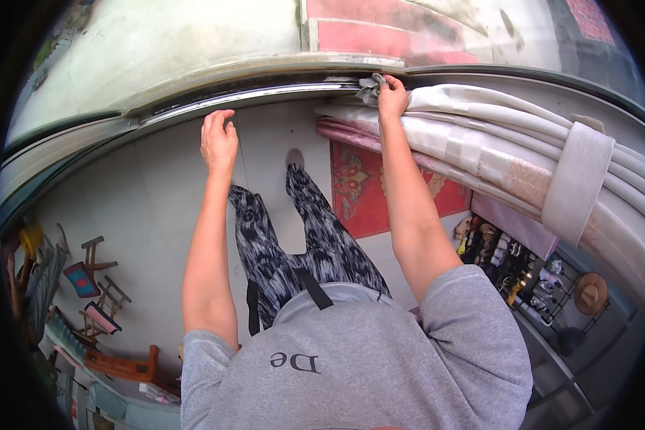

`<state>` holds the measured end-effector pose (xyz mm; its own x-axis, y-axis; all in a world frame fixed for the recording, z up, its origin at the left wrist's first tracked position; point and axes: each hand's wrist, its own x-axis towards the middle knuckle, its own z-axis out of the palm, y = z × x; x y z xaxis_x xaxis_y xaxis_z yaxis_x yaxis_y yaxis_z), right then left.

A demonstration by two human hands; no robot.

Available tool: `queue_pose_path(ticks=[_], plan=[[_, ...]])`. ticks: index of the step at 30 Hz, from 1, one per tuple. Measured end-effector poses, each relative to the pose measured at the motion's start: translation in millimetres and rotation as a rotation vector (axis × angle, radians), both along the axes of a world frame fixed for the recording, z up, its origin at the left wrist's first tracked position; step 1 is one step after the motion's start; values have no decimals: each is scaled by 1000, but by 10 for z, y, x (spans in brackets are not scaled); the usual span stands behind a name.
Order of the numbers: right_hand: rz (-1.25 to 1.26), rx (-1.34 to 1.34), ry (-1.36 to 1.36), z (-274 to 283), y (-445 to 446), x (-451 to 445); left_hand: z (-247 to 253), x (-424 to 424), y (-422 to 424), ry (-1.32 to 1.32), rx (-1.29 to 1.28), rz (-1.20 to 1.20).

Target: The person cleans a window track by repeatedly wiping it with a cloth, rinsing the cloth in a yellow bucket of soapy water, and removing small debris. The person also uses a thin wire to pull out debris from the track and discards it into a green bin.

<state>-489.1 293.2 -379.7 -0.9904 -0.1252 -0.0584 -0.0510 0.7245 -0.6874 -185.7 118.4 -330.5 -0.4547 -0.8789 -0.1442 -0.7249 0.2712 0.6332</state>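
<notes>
My right hand grips a crumpled grey cloth at the right end of a metal window track. The cloth rests against the track, close to the gathered curtain. My left hand hangs in the air on the near side of the track, holding nothing, its fingers loosely curled and slightly apart. Beyond the track is a glass window pane, through which a pale ground and a red patch show. The track has dark marks along its length.
Tied-back pale curtains with a fabric tieback bulge at the right. A red patterned mat lies on the tiled floor. Several small folding stools and a wooden bench stand left; a shoe rack is right.
</notes>
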Motion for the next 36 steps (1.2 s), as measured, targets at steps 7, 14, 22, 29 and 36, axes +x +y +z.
queue_pose_path(ticks=[7,14,22,29,36], plan=[[-100,-6,85,84,91,-127,-111,30,9,9,6,-2],[403,332,386,-51,216,-31,-133,3,138,-2,55,-31],[308,297,232,149,126,-104,-5,-38,151,13,42,-43],[400,582,32,352,76,-225,-97,335,130,-65,78,15],[381,570,223,207,7,-43,-77,442,248,-40,82,25]])
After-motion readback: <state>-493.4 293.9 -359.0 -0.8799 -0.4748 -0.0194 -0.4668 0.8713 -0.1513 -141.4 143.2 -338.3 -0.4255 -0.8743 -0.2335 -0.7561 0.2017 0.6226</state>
